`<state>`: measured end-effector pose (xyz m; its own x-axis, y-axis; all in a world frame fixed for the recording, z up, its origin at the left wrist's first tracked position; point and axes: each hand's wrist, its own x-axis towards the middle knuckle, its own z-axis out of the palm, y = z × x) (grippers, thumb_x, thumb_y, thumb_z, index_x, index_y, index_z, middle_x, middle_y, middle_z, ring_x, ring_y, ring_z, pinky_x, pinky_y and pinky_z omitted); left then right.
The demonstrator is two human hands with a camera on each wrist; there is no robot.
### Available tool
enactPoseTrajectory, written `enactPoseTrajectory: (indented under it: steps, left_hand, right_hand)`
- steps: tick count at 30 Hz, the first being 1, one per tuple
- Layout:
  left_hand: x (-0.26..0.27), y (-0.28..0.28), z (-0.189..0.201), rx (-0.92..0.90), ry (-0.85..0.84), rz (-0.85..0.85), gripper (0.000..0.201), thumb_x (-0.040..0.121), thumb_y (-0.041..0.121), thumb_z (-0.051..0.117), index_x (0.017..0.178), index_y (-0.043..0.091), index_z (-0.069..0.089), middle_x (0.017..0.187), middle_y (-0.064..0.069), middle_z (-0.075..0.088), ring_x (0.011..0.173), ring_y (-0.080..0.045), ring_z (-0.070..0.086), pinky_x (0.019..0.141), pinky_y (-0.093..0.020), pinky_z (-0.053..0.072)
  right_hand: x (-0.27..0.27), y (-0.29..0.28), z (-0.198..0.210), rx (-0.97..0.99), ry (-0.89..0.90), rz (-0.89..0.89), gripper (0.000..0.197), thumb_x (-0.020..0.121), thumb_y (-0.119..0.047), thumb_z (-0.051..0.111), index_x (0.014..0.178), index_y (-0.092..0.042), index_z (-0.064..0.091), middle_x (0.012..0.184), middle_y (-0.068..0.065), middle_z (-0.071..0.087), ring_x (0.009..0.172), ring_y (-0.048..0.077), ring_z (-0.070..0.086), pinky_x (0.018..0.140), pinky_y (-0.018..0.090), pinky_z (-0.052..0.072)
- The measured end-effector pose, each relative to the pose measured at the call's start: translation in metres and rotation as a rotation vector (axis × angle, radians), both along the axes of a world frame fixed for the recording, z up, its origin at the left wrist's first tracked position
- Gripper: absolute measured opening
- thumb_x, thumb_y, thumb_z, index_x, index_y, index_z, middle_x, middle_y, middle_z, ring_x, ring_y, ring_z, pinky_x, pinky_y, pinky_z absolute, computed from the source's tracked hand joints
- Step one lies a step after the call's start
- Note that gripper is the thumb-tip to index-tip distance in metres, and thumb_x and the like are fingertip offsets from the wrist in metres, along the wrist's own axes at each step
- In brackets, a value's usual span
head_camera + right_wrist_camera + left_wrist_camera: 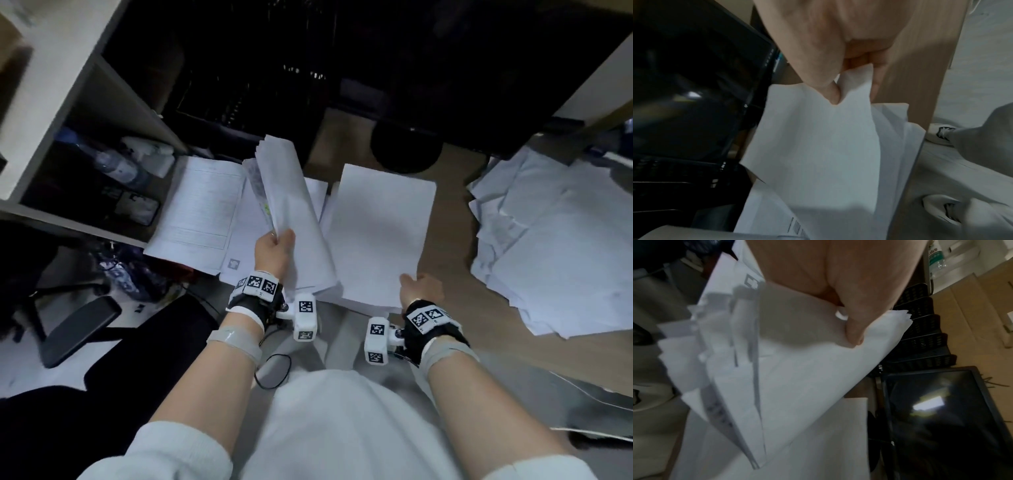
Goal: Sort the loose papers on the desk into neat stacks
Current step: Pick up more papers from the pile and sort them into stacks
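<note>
Left hand (pixel 274 250) grips a curled sheaf of papers (pixel 291 212), lifted above the table (pixel 445 246). Right hand (pixel 421 289) pinches the near corner of a blank sheet (pixel 380 236) atop the centre stack. Loose pile (pixel 555 240) lies right.

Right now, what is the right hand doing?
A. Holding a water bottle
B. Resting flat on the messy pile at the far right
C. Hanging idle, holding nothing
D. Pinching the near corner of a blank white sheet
D: the right hand has thumb and fingers pinched on the corner of the blank sheet, while the left hand grips a separate curled bundle of papers.
</note>
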<state>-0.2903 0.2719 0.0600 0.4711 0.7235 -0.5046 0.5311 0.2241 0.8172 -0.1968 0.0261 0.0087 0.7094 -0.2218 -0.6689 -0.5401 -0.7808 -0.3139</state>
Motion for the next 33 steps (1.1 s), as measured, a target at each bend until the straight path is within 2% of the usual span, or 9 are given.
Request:
enactPoseTrajectory:
  steps: [7,12,15,17,19,21,25,29,33]
  left_hand:
    - [-0.004,-0.018,0.001,-0.046,0.031,0.103,0.016,0.090,0.021,0.063,0.084,0.006,0.060,0.073,-0.012,0.054,0.066,-0.018,0.050,0.055,-0.027,0.040]
    - [0.001,-0.036,0.003,-0.118,-0.026,0.167,0.035,0.073,0.040,0.067,0.088,0.008,0.063,0.078,-0.013,0.058,0.073,-0.022,0.055,0.068,-0.037,0.045]
    - [0.002,-0.043,0.005,-0.131,-0.041,0.162,0.036,0.076,0.043,0.066,0.085,0.009,0.060,0.077,-0.012,0.056,0.072,-0.022,0.053,0.068,-0.037,0.043]
    - [0.005,-0.048,0.009,-0.132,-0.062,0.163,0.034,0.084,0.043,0.063,0.080,0.011,0.053,0.073,-0.009,0.048,0.069,-0.020,0.045,0.066,-0.035,0.036]
    - [0.010,-0.052,0.011,-0.115,-0.042,0.167,0.041,0.093,0.043,0.059,0.069,0.013,0.045,0.062,-0.004,0.043,0.061,-0.016,0.042,0.064,-0.031,0.034]
    - [0.016,-0.056,0.018,-0.102,-0.028,0.162,0.049,0.098,0.047,0.053,0.062,0.014,0.050,0.058,0.005,0.056,0.057,-0.015,0.052,0.063,-0.031,0.044]
    - [0.024,-0.058,0.025,-0.119,-0.079,0.085,0.057,0.095,0.062,0.045,0.087,0.013,0.073,0.098,-0.014,0.074,0.095,-0.030,0.071,0.093,-0.046,0.055]
    - [0.028,-0.051,0.029,-0.206,-0.277,0.091,0.070,0.074,0.059,0.073,0.123,0.009,0.069,0.117,-0.008,0.072,0.113,-0.023,0.067,0.104,-0.046,0.049]
    - [0.029,-0.036,0.040,-0.231,-0.310,0.041,0.067,0.070,0.053,0.080,0.115,0.003,0.070,0.109,-0.015,0.074,0.107,-0.031,0.069,0.102,-0.050,0.050]
  right_hand:
    - [0.007,0.005,-0.025,0.008,0.106,0.115,0.044,0.095,-0.019,0.048,0.132,0.005,0.051,0.136,0.023,0.056,0.116,0.041,0.058,0.086,0.035,0.044]
    - [0.016,0.008,-0.029,0.121,0.188,0.156,0.056,0.077,-0.033,0.057,0.122,0.000,0.052,0.117,0.017,0.065,0.098,0.037,0.065,0.080,0.039,0.053]
    - [0.026,0.012,-0.020,0.101,0.137,0.183,0.077,0.068,-0.046,0.061,0.129,-0.002,0.044,0.125,0.016,0.060,0.111,0.036,0.060,0.092,0.044,0.050]
    - [0.036,0.022,0.003,0.243,0.060,0.212,0.078,0.074,-0.041,0.065,0.142,-0.011,0.041,0.142,0.010,0.049,0.127,0.032,0.050,0.104,0.044,0.044]
    - [0.044,0.037,0.031,0.565,0.070,0.269,0.060,0.088,-0.025,0.067,0.144,-0.018,0.045,0.144,0.003,0.048,0.130,0.022,0.049,0.102,0.036,0.043]
    - [0.048,0.053,0.057,0.816,0.128,0.407,0.053,0.091,-0.021,0.069,0.141,-0.024,0.052,0.142,-0.004,0.053,0.130,0.014,0.050,0.102,0.032,0.043]
    - [0.049,0.074,0.088,0.918,0.164,0.653,0.072,0.084,-0.029,0.077,0.148,-0.029,0.044,0.146,-0.015,0.048,0.129,0.002,0.049,0.105,0.022,0.042]
    - [0.053,0.081,0.101,0.899,0.161,0.806,0.093,0.079,-0.035,0.082,0.155,-0.030,0.028,0.156,-0.015,0.034,0.136,-0.001,0.038,0.111,0.023,0.034]
    - [0.051,0.091,0.107,0.892,0.142,0.845,0.086,0.079,-0.039,0.081,0.152,-0.034,0.035,0.154,-0.022,0.032,0.138,-0.006,0.031,0.113,0.022,0.027]
